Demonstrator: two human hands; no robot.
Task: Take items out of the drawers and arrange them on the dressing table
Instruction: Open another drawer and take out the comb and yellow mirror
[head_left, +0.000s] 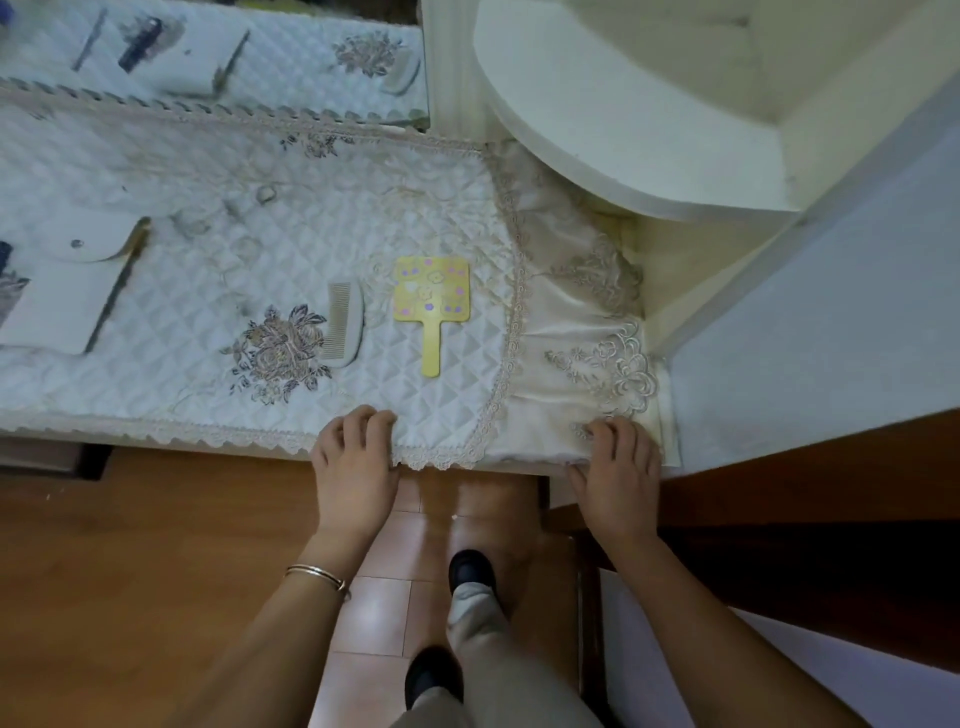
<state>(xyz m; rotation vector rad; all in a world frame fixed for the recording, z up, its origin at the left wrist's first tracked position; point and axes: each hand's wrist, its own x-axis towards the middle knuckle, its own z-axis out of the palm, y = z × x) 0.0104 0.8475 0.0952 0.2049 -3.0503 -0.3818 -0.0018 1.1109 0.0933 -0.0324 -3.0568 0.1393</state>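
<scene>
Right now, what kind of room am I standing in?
Most likely a bedroom or dressing area: a dressing table under a quilted lace-edged cloth, a mirror behind it, and a comb beside a yellow hand mirror.

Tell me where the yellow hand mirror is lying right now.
In the head view the yellow hand mirror lies flat on the quilted cloth, right of the white comb, handle pointing toward the table's front edge.

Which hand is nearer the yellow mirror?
Left. The left hand grips the cloth edge just below the yellow mirror, slightly to its left. The right hand grips the same edge farther off, down and to the right.
</scene>
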